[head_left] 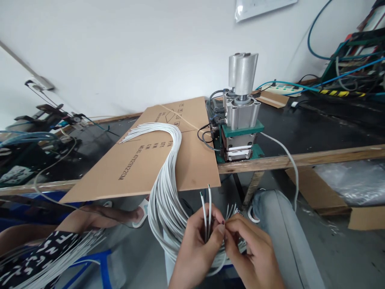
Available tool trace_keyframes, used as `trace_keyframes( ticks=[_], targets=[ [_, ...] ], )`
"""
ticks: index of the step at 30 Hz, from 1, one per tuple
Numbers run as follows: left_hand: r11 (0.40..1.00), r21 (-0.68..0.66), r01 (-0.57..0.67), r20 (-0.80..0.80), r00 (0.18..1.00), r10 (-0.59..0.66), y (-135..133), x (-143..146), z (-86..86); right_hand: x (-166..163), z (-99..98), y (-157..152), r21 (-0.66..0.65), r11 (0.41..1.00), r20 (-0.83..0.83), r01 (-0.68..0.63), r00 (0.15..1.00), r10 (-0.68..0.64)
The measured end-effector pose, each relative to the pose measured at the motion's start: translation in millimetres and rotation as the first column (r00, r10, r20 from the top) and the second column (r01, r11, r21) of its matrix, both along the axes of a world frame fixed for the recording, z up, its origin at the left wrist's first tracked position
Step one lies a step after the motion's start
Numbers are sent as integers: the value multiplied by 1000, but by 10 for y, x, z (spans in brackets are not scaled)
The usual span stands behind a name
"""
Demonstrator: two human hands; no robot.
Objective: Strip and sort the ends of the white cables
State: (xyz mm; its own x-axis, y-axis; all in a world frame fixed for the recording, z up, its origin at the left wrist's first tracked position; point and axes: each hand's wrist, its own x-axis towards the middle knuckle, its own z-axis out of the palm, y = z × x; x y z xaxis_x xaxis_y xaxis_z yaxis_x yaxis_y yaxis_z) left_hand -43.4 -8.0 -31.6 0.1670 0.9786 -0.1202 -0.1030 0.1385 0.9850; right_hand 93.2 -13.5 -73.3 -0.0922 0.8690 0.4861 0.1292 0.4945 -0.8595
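My left hand (200, 245) is closed round two white cables (205, 212), whose dark-tipped ends stick up above the fingers. Close against it, my right hand (249, 247) pinches at a spot where the fingertips of both hands meet. A tiny dark end shows between those fingertips; whatever else is pinched there is hidden. Behind the hands, a thick bundle of white cables (168, 180) curves from my lap up over a flat cardboard sheet (195, 160), its far ends fanned to the left. More cable ends (231, 210) poke up behind my right hand.
A pneumatic machine with metal cylinders (243, 108) stands at the bench edge, right of the cardboard. A grey cable (293, 160) hangs down from it. Another person's leg (99, 216) and more white cables (69, 257) are at left. Cardboard boxes (313, 192) lie under the bench at right.
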Motion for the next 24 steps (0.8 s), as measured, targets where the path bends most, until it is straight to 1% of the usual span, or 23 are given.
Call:
trace_keyframes(
  ticks=[4, 7, 13, 18, 24],
  targets=[
    [1000, -28, -2, -7, 1000, 2, 6, 14, 20, -8, -12, 4, 18, 1000, 3, 12, 1000, -12],
    [1000, -10, -21, -31, 999, 20, 21, 19, 35, -4, 4, 11, 28, 1000, 11, 15, 1000, -15],
    [1000, -7, -19, -7, 1000, 19, 38, 13, 38, 56, 108, 27, 31, 999, 92, -9, 996, 6],
    [999, -24, -23, -26, 999, 22, 53, 23, 58, 92, 154, 35, 51, 998, 114, 25, 993, -30],
    [997, 51, -54, -66, 996, 57, 56, 32, 48, 91, 156, 36, 68, 998, 136, 14, 990, -23]
  ],
)
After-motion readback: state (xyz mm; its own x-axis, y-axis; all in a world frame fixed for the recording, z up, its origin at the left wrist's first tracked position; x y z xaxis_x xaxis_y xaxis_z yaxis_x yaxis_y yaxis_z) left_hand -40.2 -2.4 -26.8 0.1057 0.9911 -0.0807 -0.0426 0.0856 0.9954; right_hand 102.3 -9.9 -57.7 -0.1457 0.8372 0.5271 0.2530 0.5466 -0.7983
